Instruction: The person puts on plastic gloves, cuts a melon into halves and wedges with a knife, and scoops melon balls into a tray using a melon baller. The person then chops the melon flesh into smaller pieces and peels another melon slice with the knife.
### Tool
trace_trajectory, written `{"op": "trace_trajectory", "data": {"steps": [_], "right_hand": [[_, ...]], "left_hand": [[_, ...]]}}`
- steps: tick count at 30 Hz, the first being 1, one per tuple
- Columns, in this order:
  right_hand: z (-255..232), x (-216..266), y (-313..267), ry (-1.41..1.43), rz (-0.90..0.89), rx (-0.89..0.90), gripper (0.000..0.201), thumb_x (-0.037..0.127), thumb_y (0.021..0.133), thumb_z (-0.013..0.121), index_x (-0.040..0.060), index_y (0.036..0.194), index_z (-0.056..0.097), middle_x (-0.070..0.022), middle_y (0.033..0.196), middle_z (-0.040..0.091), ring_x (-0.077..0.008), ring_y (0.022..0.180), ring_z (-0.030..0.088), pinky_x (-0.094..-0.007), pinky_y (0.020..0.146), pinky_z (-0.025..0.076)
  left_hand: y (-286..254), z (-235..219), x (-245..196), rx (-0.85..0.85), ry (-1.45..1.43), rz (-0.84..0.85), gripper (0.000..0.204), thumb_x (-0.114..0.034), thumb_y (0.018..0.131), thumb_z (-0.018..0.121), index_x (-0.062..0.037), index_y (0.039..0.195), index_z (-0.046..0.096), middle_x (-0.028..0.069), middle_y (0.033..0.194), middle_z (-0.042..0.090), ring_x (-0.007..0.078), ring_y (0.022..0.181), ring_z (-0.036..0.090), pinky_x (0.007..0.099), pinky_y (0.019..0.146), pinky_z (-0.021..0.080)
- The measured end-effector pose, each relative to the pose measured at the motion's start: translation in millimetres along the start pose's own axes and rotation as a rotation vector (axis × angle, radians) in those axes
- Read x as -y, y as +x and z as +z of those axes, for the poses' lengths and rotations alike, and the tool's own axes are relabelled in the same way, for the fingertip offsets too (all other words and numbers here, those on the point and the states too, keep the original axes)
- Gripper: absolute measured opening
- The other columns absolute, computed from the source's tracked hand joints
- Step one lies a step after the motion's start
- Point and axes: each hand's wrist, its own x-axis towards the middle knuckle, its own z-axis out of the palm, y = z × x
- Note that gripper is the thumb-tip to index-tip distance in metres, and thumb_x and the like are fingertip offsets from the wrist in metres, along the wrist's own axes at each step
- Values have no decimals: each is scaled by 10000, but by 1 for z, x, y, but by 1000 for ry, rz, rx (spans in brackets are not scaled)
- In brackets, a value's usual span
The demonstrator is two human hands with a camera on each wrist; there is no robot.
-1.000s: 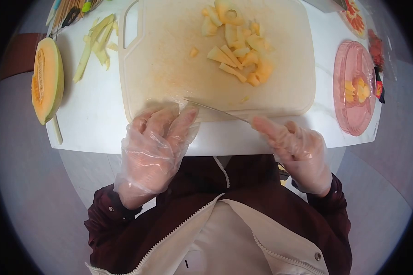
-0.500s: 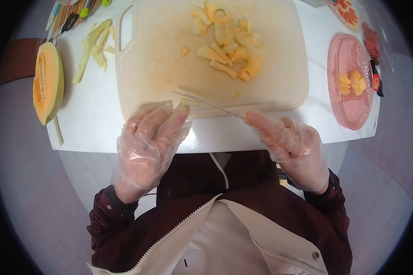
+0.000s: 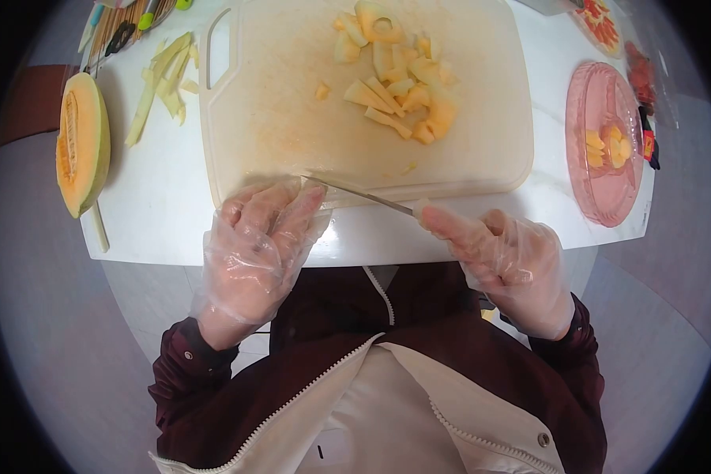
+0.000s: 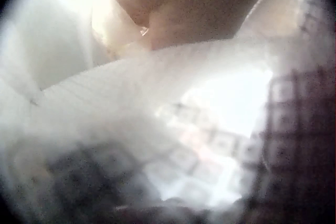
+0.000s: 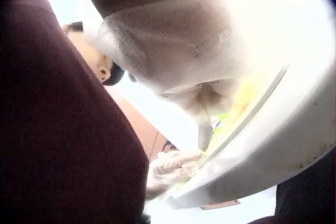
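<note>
In the head view, the gloved left hand (image 3: 249, 253) is at the near left edge of the cutting board (image 3: 268, 103), its bent fingers and thumb holding a small pale melon piece, mostly hidden. The gloved right hand (image 3: 505, 257) grips a knife (image 3: 367, 195) whose thin blade points left, its tip by the left fingertips. The handle is hidden in the hand. Cut melon pieces (image 3: 438, 110) lie in a heap on the board's far right part, with one small cube (image 3: 322, 92) apart. The right wrist view shows the gloved right hand (image 5: 173, 50) beside the board; the left wrist view is blurred.
Left of the board are a melon half (image 3: 83, 146), peel strips (image 3: 162, 83) and skewers (image 3: 130, 20). On the right stand a pink tray (image 3: 604, 193) holding yellow pieces and a plate of red and white pieces (image 3: 598, 28). The table's near edge borders the person's jacket.
The knife has come down and nearer to the left fingertips, covering the pale piece seen there half a second ago. Both hands stay near the board's front edge.
</note>
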Motion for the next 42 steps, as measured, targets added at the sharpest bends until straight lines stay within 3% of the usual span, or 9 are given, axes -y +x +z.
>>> {"op": "trace_trajectory", "data": {"steps": [5,11,16,20,23,28,29,31,42], "right_hand": [[-9,12,8,-155,15,57,677,-28,781,730,278,1384,693,-34,697,543,-232,547,562,-348,493,461],[10,6,19,92,-12,-26,614,-28,797,715,246,1347,722,-48,740,581,-256,604,589,-366,574,505],[-2,-7,3,434,283,68,505,40,882,692,178,1368,702,-75,822,668,-256,716,639,-341,695,538],[-1,-11,-2,411,251,72,465,60,905,689,144,1362,704,-89,904,728,-250,736,645,-326,738,541],[12,-11,-3,543,175,-85,434,83,920,691,122,1352,709,-90,974,759,-249,741,652,-326,748,546],[-5,2,4,400,188,77,373,229,992,666,125,1348,712,-85,963,757,-262,731,665,-354,715,550],[-3,1,3,401,189,76,373,229,992,666,125,1348,712,-85,963,757,-262,731,665,-354,715,550],[2,-3,2,277,73,-15,600,56,841,724,298,1387,678,8,737,614,-174,621,621,-347,560,563],[-3,-2,2,53,8,7,777,34,737,731,327,1448,622,2,696,532,-199,531,552,-361,480,532]], "left_hand": [[1,-1,0,13,-9,2,483,-65,823,802,-124,1293,709,72,1187,593,309,1067,590,416,861,527],[0,-1,-1,33,28,-15,507,-73,824,785,-140,1320,703,69,1202,588,310,1085,587,409,866,532],[0,-2,-2,16,24,-19,485,-72,824,785,-142,1299,718,69,1187,592,313,1076,593,411,842,543],[2,1,-1,-75,-31,4,471,-53,808,795,-117,1270,728,79,1152,615,316,1039,629,426,852,554],[-2,-5,0,-67,-35,11,473,-41,796,802,-96,1260,727,85,1155,631,312,1042,655,430,874,552],[-4,-2,2,-73,-33,27,471,-40,796,802,-90,1259,726,89,1178,638,308,1062,658,423,881,547],[-3,0,2,-86,-33,33,469,-40,797,802,-89,1257,727,91,1175,637,317,1054,653,420,877,546],[-3,0,0,-82,-41,20,465,-43,799,803,-91,1254,727,91,1174,635,325,1046,646,420,872,544],[0,2,1,-57,-38,-2,456,-56,816,807,-110,1260,718,93,1167,601,337,1025,618,430,837,538]]}}
